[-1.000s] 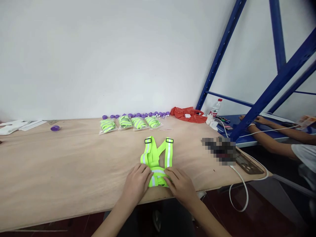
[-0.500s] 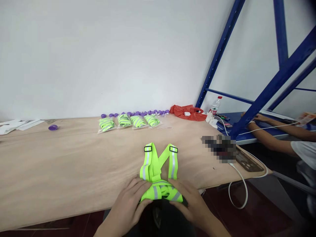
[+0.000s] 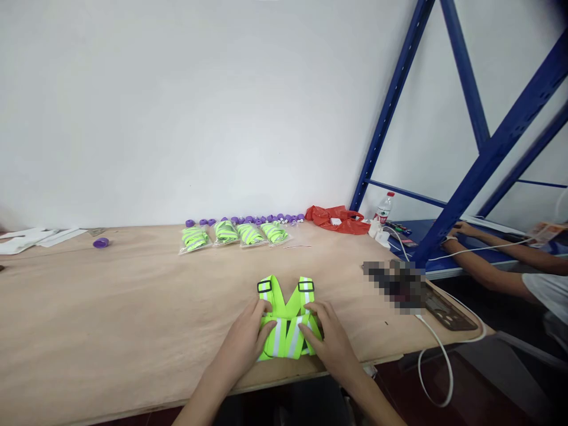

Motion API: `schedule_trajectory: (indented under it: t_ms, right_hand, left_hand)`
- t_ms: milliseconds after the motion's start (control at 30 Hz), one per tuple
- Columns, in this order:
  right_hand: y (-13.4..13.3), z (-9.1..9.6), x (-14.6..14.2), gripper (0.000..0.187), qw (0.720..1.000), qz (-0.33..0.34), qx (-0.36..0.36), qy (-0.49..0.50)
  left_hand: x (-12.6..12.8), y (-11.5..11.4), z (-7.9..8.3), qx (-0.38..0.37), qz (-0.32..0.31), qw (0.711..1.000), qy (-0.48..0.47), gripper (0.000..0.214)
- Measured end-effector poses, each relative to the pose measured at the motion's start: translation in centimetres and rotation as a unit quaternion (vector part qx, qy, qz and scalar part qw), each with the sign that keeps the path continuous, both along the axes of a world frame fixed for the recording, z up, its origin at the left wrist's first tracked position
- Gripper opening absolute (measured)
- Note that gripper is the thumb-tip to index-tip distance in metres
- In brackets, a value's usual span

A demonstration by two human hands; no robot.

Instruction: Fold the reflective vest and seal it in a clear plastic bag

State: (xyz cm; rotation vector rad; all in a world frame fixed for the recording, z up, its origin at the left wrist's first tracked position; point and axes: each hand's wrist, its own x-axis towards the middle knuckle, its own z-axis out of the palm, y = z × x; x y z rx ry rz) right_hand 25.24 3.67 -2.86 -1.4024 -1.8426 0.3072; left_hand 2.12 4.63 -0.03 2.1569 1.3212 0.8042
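A neon green reflective strap vest (image 3: 286,319) with grey stripes and black buckles lies partly folded near the front edge of the plywood table (image 3: 133,307). My left hand (image 3: 246,340) presses on its left side, fingers over the folded part. My right hand (image 3: 331,337) holds down the right side. Two buckled strap ends stick out beyond my fingers.
Several bagged green vests (image 3: 235,234) and a row of purple caps (image 3: 248,220) sit at the back. A lone purple cap (image 3: 100,242) and white papers (image 3: 26,236) lie far left. A red bag (image 3: 339,216), bottle (image 3: 384,208), cable (image 3: 437,349) and a blue rack (image 3: 483,154) stand right, where another person's arms (image 3: 492,266) rest.
The lower part of the vest, pulled to the table edge half a second ago, has been folded up over the straps; both hands moved forward and now press it flat.
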Motion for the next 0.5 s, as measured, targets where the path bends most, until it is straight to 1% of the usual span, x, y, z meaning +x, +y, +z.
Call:
schedule_trajectory:
  t_ms: [67, 100, 167, 233, 267, 367, 400, 433, 500]
  right_hand:
    - [0.0, -0.6, 0.1, 0.022, 0.999, -0.002, 0.04, -0.033]
    - [-0.1, -0.8, 0.2, 0.023, 0.998, 0.007, 0.044, -0.051]
    - [-0.4, -0.9, 0.5, 0.03, 0.996, 0.031, 0.025, -0.08]
    - [-0.8, -0.8, 0.8, 0.038, 0.995, 0.047, -0.003, -0.093]
    - [-1.0, -0.7, 1.0, 0.043, 0.994, 0.054, -0.012, -0.097]
    - [-1.9, -0.2, 1.4, 0.055, 0.987, 0.102, -0.023, -0.121]
    - [-2.2, 0.0, 1.6, 0.061, 0.983, 0.126, -0.025, -0.134]
    - [-2.5, 0.1, 1.7, 0.067, 0.977, 0.15, -0.027, -0.149]
    - [-3.0, 0.3, 1.9, 0.077, 0.967, 0.187, -0.027, -0.173]
  left_hand:
    - [0.2, 0.1, -0.2, 0.053, 0.008, 0.998, 0.046, 0.015]
    - [0.3, 0.1, -0.2, 0.079, 0.011, 0.994, 0.069, 0.019]
    - [0.3, -0.2, -0.4, 0.114, 0.009, 0.988, 0.099, 0.026]
    - [-0.1, -0.7, -0.6, 0.127, -0.004, 0.986, 0.109, 0.023]
    - [-0.3, -1.1, -0.8, 0.13, -0.015, 0.985, 0.11, 0.026]
    - [-1.5, -2.6, -1.6, 0.134, -0.044, 0.984, 0.107, 0.067]
    - [-1.9, -3.1, -1.9, 0.132, -0.049, 0.984, 0.106, 0.075]
    - [-2.3, -3.7, -2.1, 0.129, -0.054, 0.985, 0.104, 0.075]
    - [-3.1, -4.7, -2.1, 0.122, -0.074, 0.985, 0.098, 0.062]
